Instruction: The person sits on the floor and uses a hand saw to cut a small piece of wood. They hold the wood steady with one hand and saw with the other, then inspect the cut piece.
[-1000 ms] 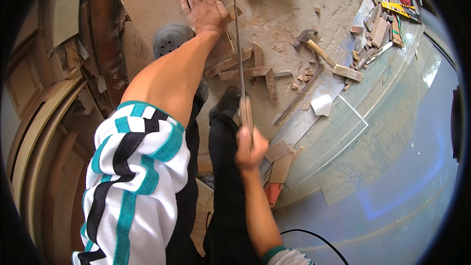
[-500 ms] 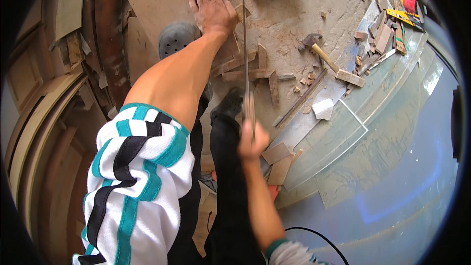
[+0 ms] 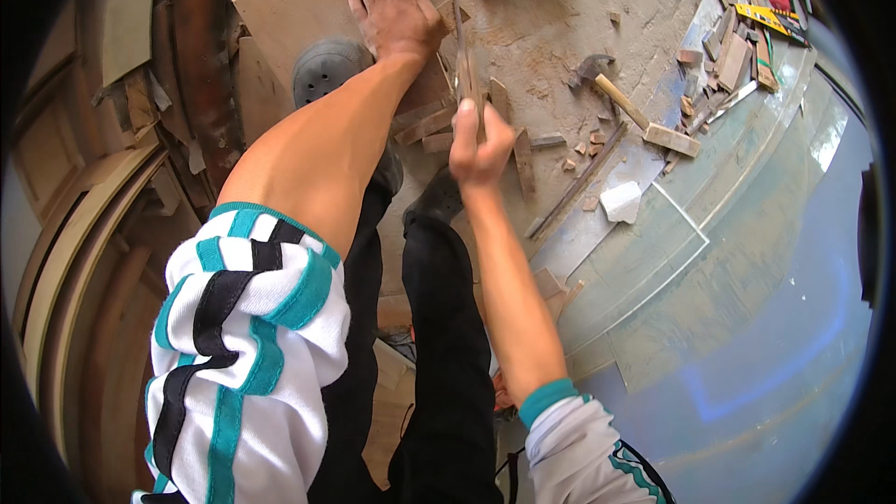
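My left hand (image 3: pixel 401 26) lies spread on a flat brown wooden board (image 3: pixel 289 2), fingers pointing away from me. A grey clog (image 3: pixel 322 75) on my foot rests on the same board, beside my left wrist. In my right hand (image 3: pixel 481 147) is the handle of a handsaw, its fingers wrapped round it. The handsaw (image 3: pixel 455 14) is seen nearly edge-on as a thin strip running away from me, just right of my left hand and along the board's right edge. Where its teeth meet the wood cannot be made out.
A hammer (image 3: pixel 621 98) and wood offcuts (image 3: pixel 523 163) lie on the dusty floor. Dusty glass-like sheets (image 3: pixel 737 261) spread at the right, with a white chunk (image 3: pixel 620 202) near their edge. Beyond are a yellow tool (image 3: pixel 773 22) and scraps. Wooden panels (image 3: pixel 84 252) stand at the left.
My right hand has moved away from my body, pushing the handsaw forward, and its forearm now reaches further into view. My left hand stays on the board.
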{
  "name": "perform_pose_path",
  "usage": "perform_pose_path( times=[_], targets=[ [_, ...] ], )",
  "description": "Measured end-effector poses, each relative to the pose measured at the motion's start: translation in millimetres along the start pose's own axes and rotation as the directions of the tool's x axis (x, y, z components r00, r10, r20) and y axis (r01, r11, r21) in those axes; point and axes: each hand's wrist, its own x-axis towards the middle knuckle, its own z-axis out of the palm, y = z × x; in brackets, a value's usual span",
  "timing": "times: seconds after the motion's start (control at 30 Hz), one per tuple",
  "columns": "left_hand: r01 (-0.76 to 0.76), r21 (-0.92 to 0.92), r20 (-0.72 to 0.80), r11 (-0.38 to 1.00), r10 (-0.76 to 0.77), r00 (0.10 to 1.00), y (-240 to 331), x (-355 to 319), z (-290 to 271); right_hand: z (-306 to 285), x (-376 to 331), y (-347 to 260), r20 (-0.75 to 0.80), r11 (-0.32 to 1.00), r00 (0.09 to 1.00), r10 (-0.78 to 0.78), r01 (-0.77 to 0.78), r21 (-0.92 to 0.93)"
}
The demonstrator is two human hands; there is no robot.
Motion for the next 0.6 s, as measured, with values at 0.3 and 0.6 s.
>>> perform_pose_path(
  times=[0.3, 0.6],
  targets=[
    [0.051, 0.046, 0.018, 0.998, -0.051, 0.999, -12.4, 1.6, -9.3, -50.3, -126.1, -8.3, 0.044, 0.999, 0.999, 0.026, -0.025, -0.02],
    [0.082, 0.038, 0.038, 0.996, -0.084, 0.996, -13.0, 0.9, -10.4, -51.6, -137.3, -0.6, 0.052, 0.997, 0.999, -0.015, 0.019, -0.074]
  ],
)
